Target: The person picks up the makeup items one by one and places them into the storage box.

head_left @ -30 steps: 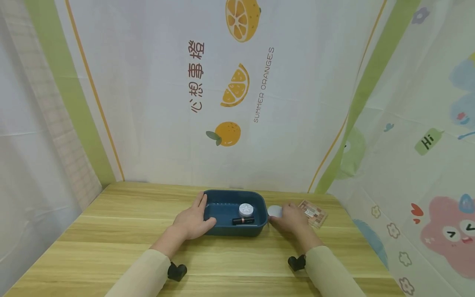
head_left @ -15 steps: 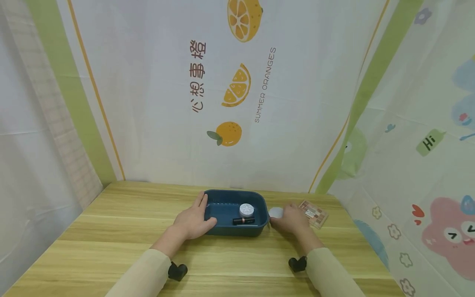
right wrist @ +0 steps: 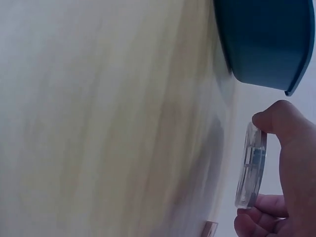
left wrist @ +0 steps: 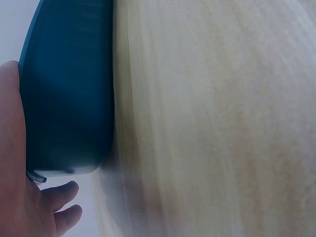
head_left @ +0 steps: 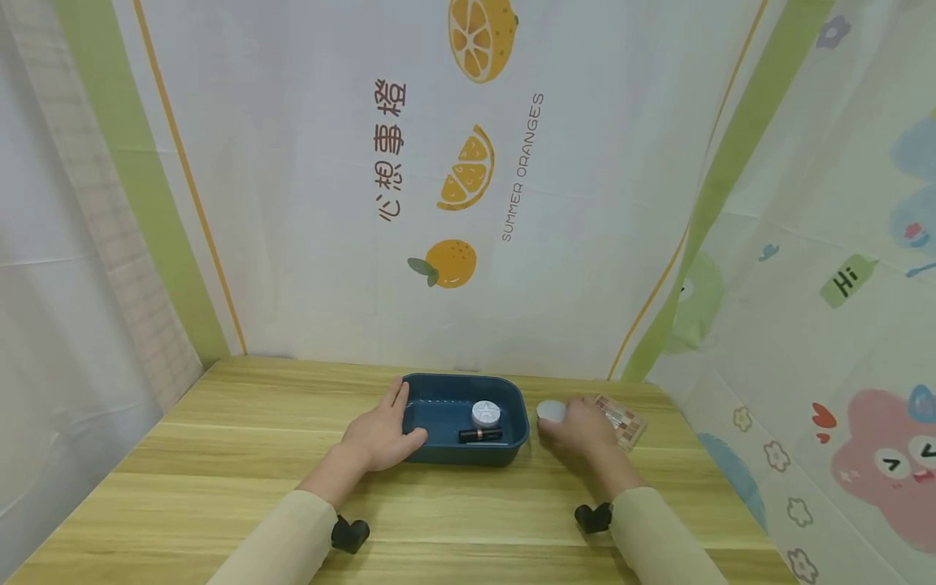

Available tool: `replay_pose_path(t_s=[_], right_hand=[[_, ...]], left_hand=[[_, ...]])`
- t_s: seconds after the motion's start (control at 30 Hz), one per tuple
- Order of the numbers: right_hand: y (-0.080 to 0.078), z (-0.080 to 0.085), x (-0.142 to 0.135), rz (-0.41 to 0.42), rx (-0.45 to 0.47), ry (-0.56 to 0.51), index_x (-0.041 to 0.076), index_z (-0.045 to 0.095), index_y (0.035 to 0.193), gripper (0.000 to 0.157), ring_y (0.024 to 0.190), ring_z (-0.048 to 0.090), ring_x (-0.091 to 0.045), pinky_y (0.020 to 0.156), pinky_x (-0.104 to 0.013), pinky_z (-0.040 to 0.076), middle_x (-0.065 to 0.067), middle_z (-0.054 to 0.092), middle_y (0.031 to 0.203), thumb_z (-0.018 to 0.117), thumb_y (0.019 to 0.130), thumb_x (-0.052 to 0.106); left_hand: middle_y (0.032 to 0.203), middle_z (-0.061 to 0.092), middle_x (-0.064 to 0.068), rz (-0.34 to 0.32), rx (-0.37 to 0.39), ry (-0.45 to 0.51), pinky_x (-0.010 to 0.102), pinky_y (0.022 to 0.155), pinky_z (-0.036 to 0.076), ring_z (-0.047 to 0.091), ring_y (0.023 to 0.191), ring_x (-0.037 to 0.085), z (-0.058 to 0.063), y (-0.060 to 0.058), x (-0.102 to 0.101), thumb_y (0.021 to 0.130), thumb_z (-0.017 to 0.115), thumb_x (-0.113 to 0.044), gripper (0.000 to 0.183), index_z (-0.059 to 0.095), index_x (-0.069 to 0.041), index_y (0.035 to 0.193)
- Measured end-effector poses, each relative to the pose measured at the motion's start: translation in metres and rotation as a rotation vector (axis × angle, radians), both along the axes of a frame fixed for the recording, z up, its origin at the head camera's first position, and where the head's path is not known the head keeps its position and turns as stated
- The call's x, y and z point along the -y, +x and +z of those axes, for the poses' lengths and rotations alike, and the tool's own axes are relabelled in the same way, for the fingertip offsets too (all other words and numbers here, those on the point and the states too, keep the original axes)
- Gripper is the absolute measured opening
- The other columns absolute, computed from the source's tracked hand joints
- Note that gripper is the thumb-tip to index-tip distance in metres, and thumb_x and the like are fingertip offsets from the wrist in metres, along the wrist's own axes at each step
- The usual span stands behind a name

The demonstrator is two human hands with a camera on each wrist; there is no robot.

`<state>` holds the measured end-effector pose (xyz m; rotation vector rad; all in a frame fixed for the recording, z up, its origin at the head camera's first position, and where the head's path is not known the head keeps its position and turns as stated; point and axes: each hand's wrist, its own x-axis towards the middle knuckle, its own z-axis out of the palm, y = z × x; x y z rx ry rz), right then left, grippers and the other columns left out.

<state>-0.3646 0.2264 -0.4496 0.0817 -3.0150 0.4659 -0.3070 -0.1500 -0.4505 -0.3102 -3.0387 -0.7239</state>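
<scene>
I watch the right hand [head_left: 585,431] pinch a round, clear-sided white disc [head_left: 552,411], just off three o'clock of a blue rectangular basin [head_left: 464,456]; the left hand [head_left: 379,439], fingers extended, touches nine o'clock.

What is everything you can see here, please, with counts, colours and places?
Table: one, yellowish wood-grain, foreground
Bin: one, dark blue, on the table
Star-topped box: one, white, in the bin
Tube: one, black, in the bin
Flat round case: one, white-topped, right of the bin
Palette: one, brownish, right of that case
Back cloth: one, white, fruit-printed, behind the table
Side cloth: one, white, cartoon-printed, on the right
Curtain: one, white, far left
Wrist devices: two, black, one per wrist
Sleeves: two, cream, lower foreground
Left hand: one, bare, touching the bin's left end
Right hand: one, bare, gripping the flat round case
</scene>
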Motion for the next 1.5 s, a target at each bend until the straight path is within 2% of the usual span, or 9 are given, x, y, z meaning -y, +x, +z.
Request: replay_pose_path(t_s=[0.2,0.33,0.5,0.67,1.0,1.17,1.3,1.5], right_hand=[[-0.004,0.004,-0.002,-0.023,-0.034,0.000,-0.007,0.069,0.125,0.075,0.098,0.062,-0.035,0.084,-0.054,0.056,-0.024,0.066,0.119,0.072,0.090,0.059],[-0.005,0.007,-0.001,-0.036,-0.051,0.006,-0.006,0.069,0.130,0.078,0.101,0.063,-0.036,0.081,-0.054,0.056,-0.027,0.065,0.124,0.072,0.090,0.061],[-0.003,0.014,0.003,-0.040,-0.076,-0.035,-0.006,0.067,0.136,0.081,0.101,0.063,-0.037,0.082,-0.056,0.057,-0.028,0.061,0.131,0.072,0.090,0.060],[-0.002,0.022,0.010,-0.033,-0.108,-0.060,-0.003,0.064,0.143,0.082,0.103,0.063,-0.037,0.085,-0.057,0.055,-0.025,0.059,0.134,0.073,0.090,0.059],[-0.001,0.031,0.031,0.023,-0.134,-0.061,-0.003,0.066,0.139,0.082,0.101,0.065,-0.034,0.080,-0.049,0.059,-0.024,0.061,0.132,0.076,0.087,0.059],[0.003,0.035,0.041,0.047,-0.124,-0.060,-0.002,0.067,0.139,0.083,0.099,0.064,-0.032,0.078,-0.047,0.060,-0.022,0.061,0.132,0.078,0.085,0.060],[0.006,0.036,0.049,0.077,-0.120,-0.047,0.001,0.068,0.140,0.082,0.096,0.065,-0.031,0.075,-0.045,0.059,-0.021,0.062,0.132,0.080,0.084,0.059],[0.009,0.034,0.061,0.128,-0.119,-0.025,-0.001,0.068,0.136,0.079,0.095,0.064,-0.029,0.078,-0.045,0.059,-0.020,0.062,0.128,0.081,0.084,0.057]], left_hand=[[0.186,0.009,0.015,-0.003,-0.001,-0.001,0.035,0.050,0.027,0.043,0.050,0.022,-0.001,0.000,0.000,0.096,0.053,-0.049,0.100,0.016,-0.002,0.176],[0.187,0.008,0.015,-0.007,0.002,-0.001,0.034,0.049,0.027,0.037,0.049,0.020,-0.001,0.000,0.001,0.096,0.052,-0.049,0.100,0.015,-0.002,0.176],[0.187,0.008,0.014,-0.008,0.004,-0.005,0.034,0.049,0.027,0.038,0.049,0.020,-0.002,-0.001,0.001,0.096,0.053,-0.050,0.100,0.014,-0.003,0.176],[0.187,0.007,0.014,-0.008,0.003,-0.011,0.034,0.049,0.027,0.039,0.049,0.020,-0.002,-0.002,0.001,0.097,0.052,-0.050,0.100,0.013,-0.004,0.177],[0.187,0.008,0.014,-0.010,-0.003,-0.005,0.035,0.050,0.027,0.041,0.050,0.021,0.001,-0.002,0.001,0.097,0.052,-0.050,0.100,0.014,-0.003,0.176],[0.186,0.009,0.014,-0.008,-0.003,-0.005,0.035,0.050,0.028,0.047,0.052,0.022,0.000,-0.002,0.001,0.097,0.053,-0.050,0.100,0.015,-0.003,0.176],[0.186,0.010,0.015,-0.006,-0.005,-0.008,0.035,0.050,0.029,0.050,0.054,0.023,-0.001,-0.002,0.001,0.096,0.053,-0.050,0.100,0.016,-0.002,0.176],[0.186,0.010,0.015,-0.006,-0.005,-0.007,0.035,0.050,0.029,0.049,0.053,0.023,0.000,-0.002,0.001,0.096,0.054,-0.050,0.100,0.016,-0.002,0.176]])
